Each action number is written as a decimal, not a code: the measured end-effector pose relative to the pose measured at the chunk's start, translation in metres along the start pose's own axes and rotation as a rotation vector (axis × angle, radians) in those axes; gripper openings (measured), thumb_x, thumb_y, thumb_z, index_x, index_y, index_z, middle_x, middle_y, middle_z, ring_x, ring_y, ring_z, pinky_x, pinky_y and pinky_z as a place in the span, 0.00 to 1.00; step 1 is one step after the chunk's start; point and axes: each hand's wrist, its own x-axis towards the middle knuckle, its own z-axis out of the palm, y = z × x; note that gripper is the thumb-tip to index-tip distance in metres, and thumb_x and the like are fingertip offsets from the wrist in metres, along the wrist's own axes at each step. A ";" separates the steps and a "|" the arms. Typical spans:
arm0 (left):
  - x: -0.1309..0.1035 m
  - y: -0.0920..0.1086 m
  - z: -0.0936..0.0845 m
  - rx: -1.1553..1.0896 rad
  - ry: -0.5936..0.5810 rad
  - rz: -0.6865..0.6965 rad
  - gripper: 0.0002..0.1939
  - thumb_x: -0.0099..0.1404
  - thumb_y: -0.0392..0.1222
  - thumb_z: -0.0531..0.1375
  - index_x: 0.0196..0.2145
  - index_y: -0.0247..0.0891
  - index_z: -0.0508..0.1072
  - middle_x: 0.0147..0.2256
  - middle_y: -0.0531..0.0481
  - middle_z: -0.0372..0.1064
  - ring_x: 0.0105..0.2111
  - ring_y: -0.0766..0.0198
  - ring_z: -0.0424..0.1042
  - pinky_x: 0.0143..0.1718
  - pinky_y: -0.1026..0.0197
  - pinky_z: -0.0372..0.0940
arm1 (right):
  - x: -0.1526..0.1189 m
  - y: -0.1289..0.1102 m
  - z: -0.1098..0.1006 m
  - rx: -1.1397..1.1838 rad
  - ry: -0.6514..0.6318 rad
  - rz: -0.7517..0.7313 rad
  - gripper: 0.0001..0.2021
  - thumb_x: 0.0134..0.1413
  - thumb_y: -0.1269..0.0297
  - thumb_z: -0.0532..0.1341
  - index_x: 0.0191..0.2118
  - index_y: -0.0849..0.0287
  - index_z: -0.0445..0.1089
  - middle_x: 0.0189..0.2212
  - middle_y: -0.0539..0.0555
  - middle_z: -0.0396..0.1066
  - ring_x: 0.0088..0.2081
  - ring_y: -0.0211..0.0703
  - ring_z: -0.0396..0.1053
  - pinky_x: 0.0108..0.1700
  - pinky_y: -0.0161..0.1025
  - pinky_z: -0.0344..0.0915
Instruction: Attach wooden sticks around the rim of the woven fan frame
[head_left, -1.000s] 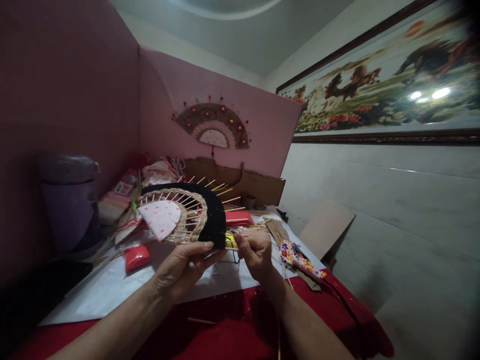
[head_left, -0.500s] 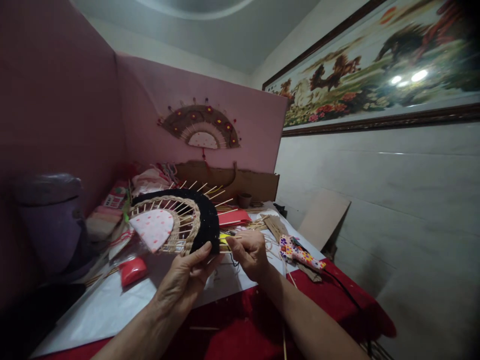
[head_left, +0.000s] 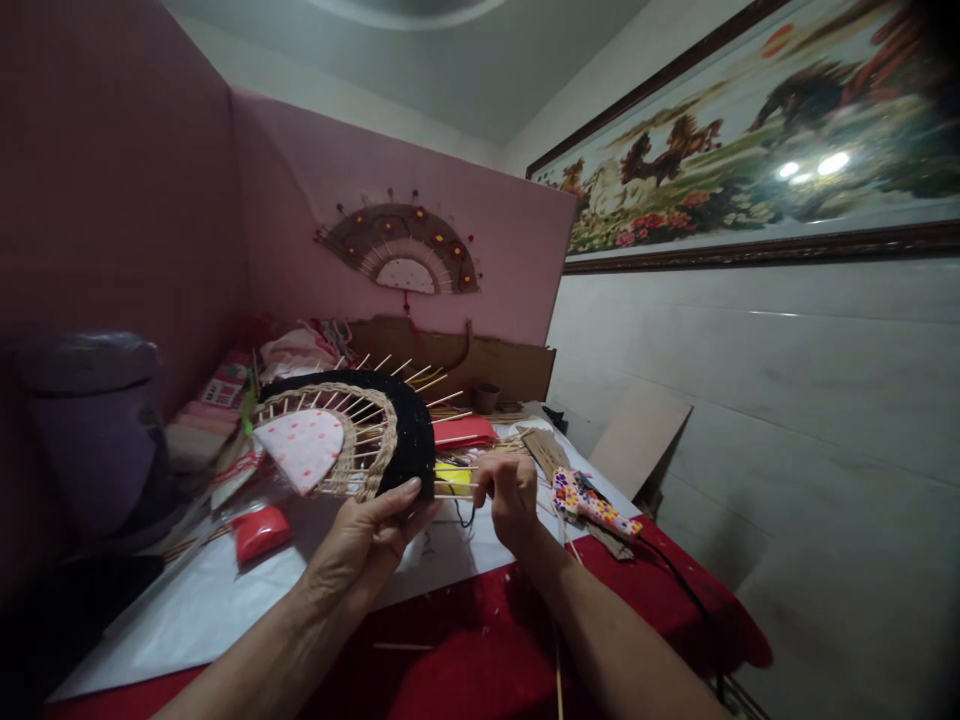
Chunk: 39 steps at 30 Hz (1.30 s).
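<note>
My left hand (head_left: 375, 535) grips a half-round woven fan (head_left: 367, 407) at its lower right edge, thumb on top of the black band. The fan has thin wooden sticks for ribs, a beige braided ring and a white centre with red dots. Bare stick ends stick out beyond the black band. My right hand (head_left: 510, 500) is closed in a pinch at the tips of the lowest sticks; what lies between its fingers is hidden. A dark strand (head_left: 466, 516) hangs below those sticks, and a yellow piece (head_left: 454, 478) shows behind them.
A flower-patterned glue gun (head_left: 596, 505) with a dark cord lies at the right. A red packet (head_left: 261, 535) rests on white paper (head_left: 199, 610) over the red tablecloth (head_left: 442, 660). Behind are red paper (head_left: 465, 432), cardboard (head_left: 517, 370) and a finished fan (head_left: 409, 245) on the pink panel.
My right hand has shifted right along the sticks, from beside the black band to their tips. My left hand and the fan have moved slightly left in view.
</note>
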 end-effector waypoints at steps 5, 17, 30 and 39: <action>0.000 0.000 0.000 0.047 -0.005 0.015 0.20 0.49 0.21 0.60 0.40 0.33 0.70 0.34 0.43 0.73 0.33 0.59 0.73 0.34 0.59 0.71 | 0.001 0.000 -0.001 -0.026 -0.082 -0.065 0.30 0.58 0.49 0.41 0.10 0.59 0.56 0.09 0.49 0.54 0.15 0.33 0.54 0.22 0.35 0.52; -0.001 0.001 0.002 0.034 0.018 0.038 0.22 0.49 0.20 0.59 0.41 0.35 0.70 0.33 0.46 0.73 0.31 0.61 0.74 0.33 0.60 0.71 | 0.003 0.003 -0.003 -0.111 -0.170 -0.096 0.25 0.55 0.56 0.51 0.10 0.59 0.52 0.09 0.46 0.50 0.15 0.31 0.49 0.21 0.34 0.48; 0.001 -0.001 0.000 0.069 -0.003 0.053 0.22 0.48 0.20 0.60 0.41 0.36 0.69 0.33 0.46 0.73 0.33 0.60 0.73 0.34 0.60 0.71 | 0.002 0.004 -0.001 -0.071 -0.114 -0.087 0.22 0.54 0.61 0.54 0.11 0.60 0.56 0.10 0.46 0.53 0.15 0.31 0.51 0.22 0.34 0.50; 0.001 -0.002 -0.002 0.099 0.002 0.068 0.21 0.49 0.21 0.60 0.40 0.35 0.69 0.34 0.45 0.73 0.33 0.61 0.73 0.34 0.60 0.71 | 0.001 0.003 0.000 -0.061 -0.102 -0.058 0.23 0.55 0.60 0.53 0.11 0.60 0.57 0.10 0.46 0.54 0.15 0.31 0.52 0.22 0.33 0.49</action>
